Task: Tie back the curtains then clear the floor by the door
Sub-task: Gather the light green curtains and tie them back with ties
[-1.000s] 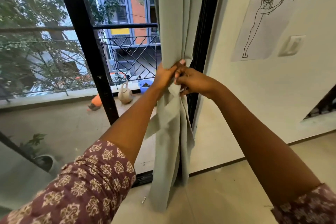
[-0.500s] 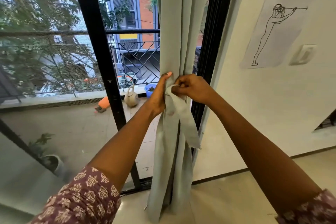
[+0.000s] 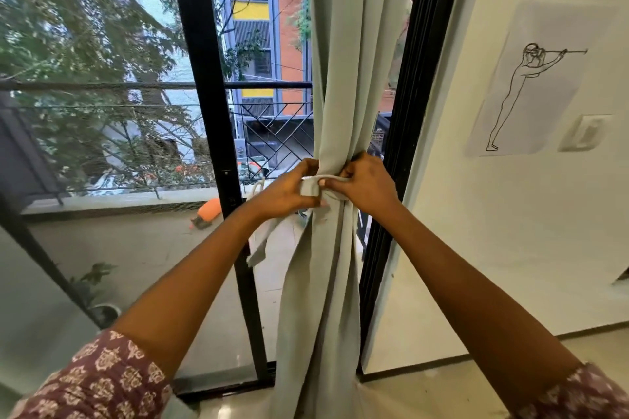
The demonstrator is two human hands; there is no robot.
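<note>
Curtain point(image 3: 340, 78), pale green, hangs bunched against the black door frame point(image 3: 408, 112) at the right side of the glass door. We note a tie-back strip point(image 3: 318, 185) of the same cloth wrapped around the bunch at mid height. Left hand point(image 3: 289, 194) grips the strip on the left of the curtain, fingers curled round it; a loose end point(image 3: 260, 245) hangs below that hand. Right hand point(image 3: 366, 185) pinches the strip from the right, thumb pressed on the cloth. Curtain hem reaches the floor point(image 3: 425, 395) by the door. We see a line drawing point(image 3: 531, 85) on the wall, beside a switch point(image 3: 585, 132).
</note>
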